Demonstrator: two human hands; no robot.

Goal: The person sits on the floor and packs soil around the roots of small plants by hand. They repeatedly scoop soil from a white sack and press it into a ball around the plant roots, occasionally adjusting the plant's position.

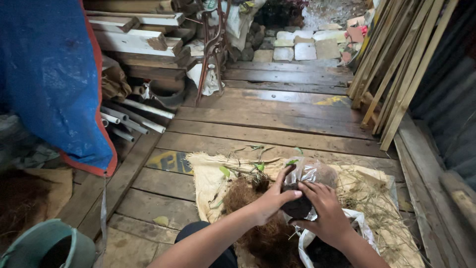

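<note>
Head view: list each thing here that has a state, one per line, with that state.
Clear plastic bag: open at the top, partly filled with dark material, held upright.
Left hand: gripping the bag's side.
Right hand: cupped around the bag's lower part.
Brown fibre pile: loose, heaped on the sack.
Sack: spread flat on the plank floor.
Blue tarp: hanging.
Wooden slats: leaning against the wall.

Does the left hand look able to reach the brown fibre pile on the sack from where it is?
Probably yes: the left hand grips the clear plastic bag directly above the brown fibre pile, with nothing between them, though it would have to let go first.
</note>
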